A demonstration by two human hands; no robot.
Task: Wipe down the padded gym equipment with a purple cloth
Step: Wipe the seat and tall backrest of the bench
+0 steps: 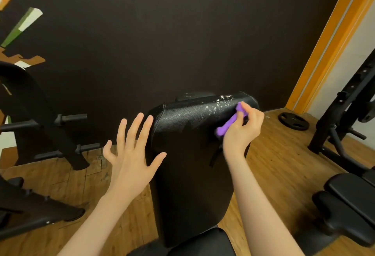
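pad (pixel 188 154): black, wet droplets near top | right hand (pixel 241 128): grips bunched purple cloth (pixel 229 122) | left hand (pixel 132 154): fingers spread, released

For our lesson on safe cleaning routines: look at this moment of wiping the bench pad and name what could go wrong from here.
1. The purple cloth is bunched small in the right hand, so it may smear rather than lift the wet droplets near the top of the backrest pad.
2. The left hand is spread open beside the pad, apparently not bracing it, so the pad might shift under pressure.
3. Liquid could drip onto the wooden floor, possibly leaving it slippery.
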